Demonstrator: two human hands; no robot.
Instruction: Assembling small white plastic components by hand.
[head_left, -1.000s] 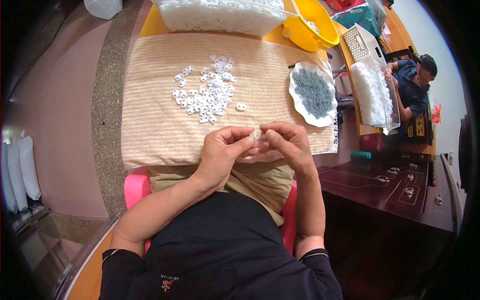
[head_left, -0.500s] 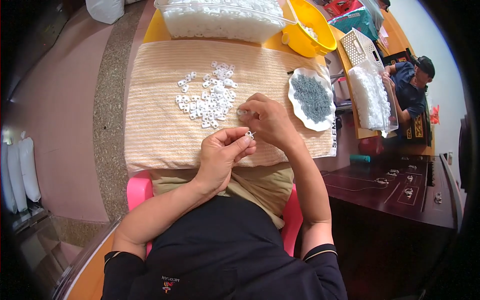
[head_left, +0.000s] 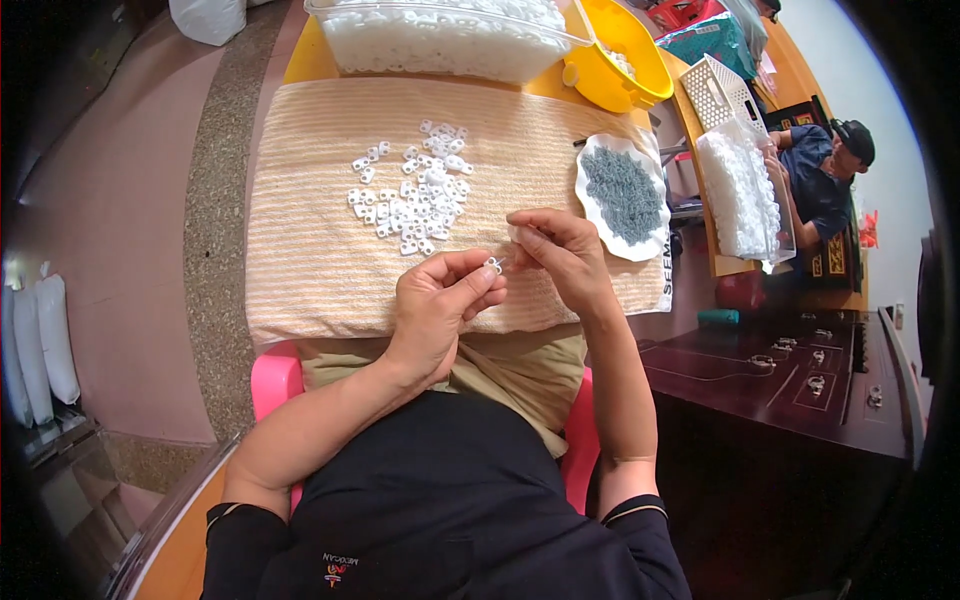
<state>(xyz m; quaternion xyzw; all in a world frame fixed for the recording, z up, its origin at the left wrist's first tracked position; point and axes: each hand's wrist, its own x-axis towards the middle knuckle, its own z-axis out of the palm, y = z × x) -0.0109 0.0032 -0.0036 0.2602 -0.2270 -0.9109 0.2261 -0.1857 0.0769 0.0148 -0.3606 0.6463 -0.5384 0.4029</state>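
My left hand point(head_left: 440, 295) pinches a small white plastic piece point(head_left: 493, 266) between thumb and fingertips, with a thin pin-like part sticking out of it toward the right. Just to the right, my right hand point(head_left: 568, 262) is closed with thumb and forefinger on another small white piece point(head_left: 516, 233), partly covered by the fingers. Both hands are above a striped beige towel point(head_left: 310, 220). Beyond my left hand lies a loose pile of white two-holed plastic pieces point(head_left: 425, 200). A scalloped white plate point(head_left: 586, 205) heaped with small grey parts point(head_left: 625, 195) sits beyond my right hand.
At the back stands a clear bin point(head_left: 440, 50) full of white pieces, beside a yellow basin point(head_left: 600, 85). On the right, a person point(head_left: 815, 180) reaches toward another filled bin point(head_left: 740, 200), near a perforated white basket point(head_left: 715, 92). A dark panel point(head_left: 790, 370) lies at right.
My right hand has moved right and drawn back from beside the pile, its white piece now showing between thumb and forefinger. The left hand keeps its piece nearly in place.
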